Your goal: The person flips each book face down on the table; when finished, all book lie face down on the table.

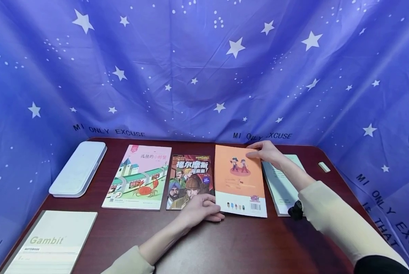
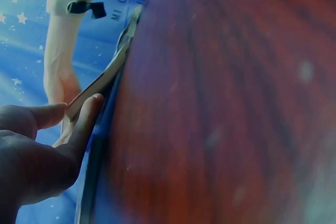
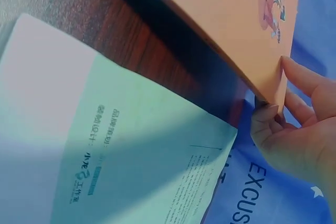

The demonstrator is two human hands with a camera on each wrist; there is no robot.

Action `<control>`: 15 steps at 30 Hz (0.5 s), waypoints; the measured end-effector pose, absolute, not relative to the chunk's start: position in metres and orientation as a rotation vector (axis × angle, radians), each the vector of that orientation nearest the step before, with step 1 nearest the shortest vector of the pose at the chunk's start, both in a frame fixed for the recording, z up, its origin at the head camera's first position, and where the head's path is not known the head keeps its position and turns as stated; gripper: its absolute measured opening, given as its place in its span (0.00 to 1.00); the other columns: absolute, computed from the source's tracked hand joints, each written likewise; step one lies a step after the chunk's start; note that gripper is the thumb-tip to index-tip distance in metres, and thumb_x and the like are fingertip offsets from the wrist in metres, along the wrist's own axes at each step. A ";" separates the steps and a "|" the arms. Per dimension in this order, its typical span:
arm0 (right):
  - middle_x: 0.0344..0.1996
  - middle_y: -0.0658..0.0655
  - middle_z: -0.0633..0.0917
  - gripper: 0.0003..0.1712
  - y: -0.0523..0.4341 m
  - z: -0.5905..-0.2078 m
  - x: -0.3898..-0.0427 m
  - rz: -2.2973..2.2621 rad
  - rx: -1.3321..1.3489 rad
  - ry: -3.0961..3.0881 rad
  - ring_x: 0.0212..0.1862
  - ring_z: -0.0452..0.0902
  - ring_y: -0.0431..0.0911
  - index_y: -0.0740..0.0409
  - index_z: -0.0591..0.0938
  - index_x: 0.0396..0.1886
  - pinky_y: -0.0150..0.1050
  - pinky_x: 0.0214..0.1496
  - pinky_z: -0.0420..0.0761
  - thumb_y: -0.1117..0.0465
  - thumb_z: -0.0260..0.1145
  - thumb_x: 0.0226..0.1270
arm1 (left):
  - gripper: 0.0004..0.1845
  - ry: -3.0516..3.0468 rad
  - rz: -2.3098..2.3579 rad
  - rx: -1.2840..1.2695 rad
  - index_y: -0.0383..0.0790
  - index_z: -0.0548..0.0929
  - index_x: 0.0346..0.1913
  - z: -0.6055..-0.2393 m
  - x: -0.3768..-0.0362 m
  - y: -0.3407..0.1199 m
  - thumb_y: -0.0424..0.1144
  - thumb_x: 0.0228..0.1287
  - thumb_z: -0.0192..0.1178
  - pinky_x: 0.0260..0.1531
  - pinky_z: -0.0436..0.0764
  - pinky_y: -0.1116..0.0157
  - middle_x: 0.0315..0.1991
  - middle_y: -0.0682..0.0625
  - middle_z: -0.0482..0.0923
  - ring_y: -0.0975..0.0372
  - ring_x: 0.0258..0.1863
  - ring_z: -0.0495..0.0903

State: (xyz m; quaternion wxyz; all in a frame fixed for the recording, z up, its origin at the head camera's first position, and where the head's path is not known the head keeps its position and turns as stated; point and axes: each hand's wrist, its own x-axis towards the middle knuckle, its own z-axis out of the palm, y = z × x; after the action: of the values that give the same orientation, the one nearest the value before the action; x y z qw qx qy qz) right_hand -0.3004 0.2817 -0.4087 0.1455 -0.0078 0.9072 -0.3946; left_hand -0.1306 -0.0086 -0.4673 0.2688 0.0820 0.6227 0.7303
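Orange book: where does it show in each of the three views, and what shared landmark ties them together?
Head: the orange book lies right of centre on the table, left hand at its near corner, right hand at its far corner.
Left wrist: its edge runs thin, upper left, by the fingertips.
Right wrist: cover upper right, lifted off the table.
Shared landmark: the star-printed blue cloth.

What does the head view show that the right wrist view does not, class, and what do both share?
Only the head view shows the left hand, the white case, the Gambit notebook and two more books. Only the right wrist view shows the orange book's corner lifted off the table. Both show the orange book, right hand and pale green booklet.
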 end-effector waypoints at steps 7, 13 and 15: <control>0.61 0.68 0.81 0.28 0.282 -0.419 -0.304 -1.027 -0.040 2.666 0.47 0.79 0.50 0.63 0.81 0.65 0.35 0.45 0.80 0.56 0.72 0.69 | 0.19 1.699 1.973 0.142 0.17 0.73 0.58 -0.471 -0.126 0.001 0.27 0.70 0.59 0.41 0.91 0.62 0.43 0.25 0.86 0.45 0.40 0.92; 0.59 0.69 0.83 0.27 0.284 -0.424 -0.307 -0.910 -0.077 2.748 0.48 0.80 0.52 0.64 0.83 0.62 0.38 0.44 0.83 0.55 0.73 0.68 | 0.26 1.709 1.950 0.128 0.12 0.67 0.66 -0.469 -0.124 0.003 0.28 0.72 0.57 0.41 0.91 0.61 0.44 0.24 0.85 0.43 0.42 0.91; 0.57 0.68 0.84 0.27 0.283 -0.425 -0.308 -0.855 -0.101 2.779 0.48 0.81 0.53 0.63 0.83 0.62 0.40 0.46 0.84 0.54 0.72 0.68 | 0.28 1.709 1.948 0.114 0.12 0.65 0.67 -0.468 -0.124 0.003 0.28 0.72 0.56 0.40 0.92 0.60 0.45 0.24 0.85 0.42 0.43 0.90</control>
State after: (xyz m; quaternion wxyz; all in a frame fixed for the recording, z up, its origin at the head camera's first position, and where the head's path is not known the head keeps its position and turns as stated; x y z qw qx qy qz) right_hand -0.3075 0.2830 -0.4252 0.1161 -0.0344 0.9488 -0.2918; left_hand -0.1237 0.0031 -0.4681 0.2706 0.0423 0.6342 0.7230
